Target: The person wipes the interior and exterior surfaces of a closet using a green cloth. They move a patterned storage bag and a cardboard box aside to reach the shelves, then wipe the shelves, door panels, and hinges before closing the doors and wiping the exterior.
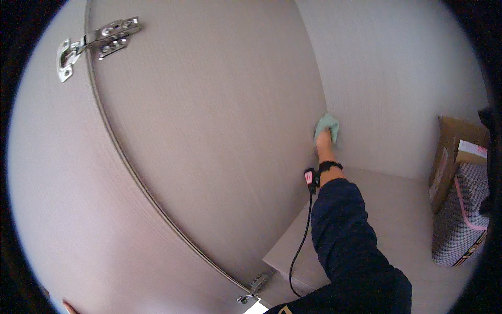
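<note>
My right hand [324,142] reaches deep into a cabinet and holds a pale green cloth [328,122]. The cloth is pressed into the corner where the cabinet's side panel [211,117] meets its back panel [392,78]. Hand and cloth are slightly blurred, and the cloth hides most of the fingers. Of my left hand [70,307], only a small part shows at the bottom left, by the outer edge of the cabinet door [70,188]; its grip is hidden.
A metal hinge [113,33] joins door and side panel at the top, another hinge [255,288] at the bottom. A cardboard box [447,157] and a checked fabric case [457,231] stand on the shelf [396,204] at right. A black cable [300,247] hangs from a wrist-strapped device [310,178].
</note>
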`<state>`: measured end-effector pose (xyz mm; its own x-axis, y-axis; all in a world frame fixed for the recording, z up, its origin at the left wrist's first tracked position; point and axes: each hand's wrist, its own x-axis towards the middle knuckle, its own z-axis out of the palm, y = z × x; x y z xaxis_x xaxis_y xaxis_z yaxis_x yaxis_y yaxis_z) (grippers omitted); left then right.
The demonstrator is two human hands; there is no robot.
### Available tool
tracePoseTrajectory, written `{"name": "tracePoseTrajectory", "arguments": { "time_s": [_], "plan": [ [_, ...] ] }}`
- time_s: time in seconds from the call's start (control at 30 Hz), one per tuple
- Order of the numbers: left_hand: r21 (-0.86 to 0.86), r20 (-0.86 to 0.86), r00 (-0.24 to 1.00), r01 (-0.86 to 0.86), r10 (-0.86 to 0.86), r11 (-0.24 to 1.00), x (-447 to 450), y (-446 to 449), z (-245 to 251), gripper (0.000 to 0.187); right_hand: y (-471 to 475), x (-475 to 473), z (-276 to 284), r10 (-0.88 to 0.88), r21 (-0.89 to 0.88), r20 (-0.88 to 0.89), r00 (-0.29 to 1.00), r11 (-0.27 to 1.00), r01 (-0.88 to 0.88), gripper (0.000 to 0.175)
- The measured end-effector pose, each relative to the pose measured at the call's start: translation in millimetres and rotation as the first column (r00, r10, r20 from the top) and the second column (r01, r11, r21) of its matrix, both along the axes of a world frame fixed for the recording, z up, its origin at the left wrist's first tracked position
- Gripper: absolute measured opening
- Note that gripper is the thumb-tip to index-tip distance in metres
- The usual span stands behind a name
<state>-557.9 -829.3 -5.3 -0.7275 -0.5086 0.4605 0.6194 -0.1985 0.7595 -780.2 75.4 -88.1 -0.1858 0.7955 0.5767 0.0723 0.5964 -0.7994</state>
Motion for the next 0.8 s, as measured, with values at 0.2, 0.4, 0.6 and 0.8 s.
{"name": "tracePoseTrajectory", "arguments": {
  "time_s": [0.2, 0.4, 0.6, 0.8],
  "plan": [
    [0.053, -0.061, 0.984, 0.173, -0.169, 0.984, 2.7, -26.8, -23.6, 0.07, 24.1, -6.5, -64.4, -0.396, 0.341, 0.653, 0.645, 0.915, 0.217, 0.026],
    [0.003, -0.064, 0.983, 0.175, -0.175, 0.985, 2.8, -31.3, -33.2, 0.067, 0.3, 18.9, -65.0, -0.238, 0.096, 0.548, 0.802, 0.97, 0.222, 0.031],
    [-0.081, -0.105, 0.986, 0.121, -0.129, 0.989, 2.7, -40.0, -45.8, 0.063, -54.0, 45.7, 10.9, -0.212, -0.001, 0.16, 0.964, 0.977, 0.215, 0.037],
    [-0.042, -0.053, 0.999, 0.003, -0.006, 0.999, -8.8, -41.4, -59.6, 0.067, -154.8, 64.1, 167.9, -0.105, 0.135, -0.23, 0.968, 0.981, 0.139, 0.043]
  ]
}}
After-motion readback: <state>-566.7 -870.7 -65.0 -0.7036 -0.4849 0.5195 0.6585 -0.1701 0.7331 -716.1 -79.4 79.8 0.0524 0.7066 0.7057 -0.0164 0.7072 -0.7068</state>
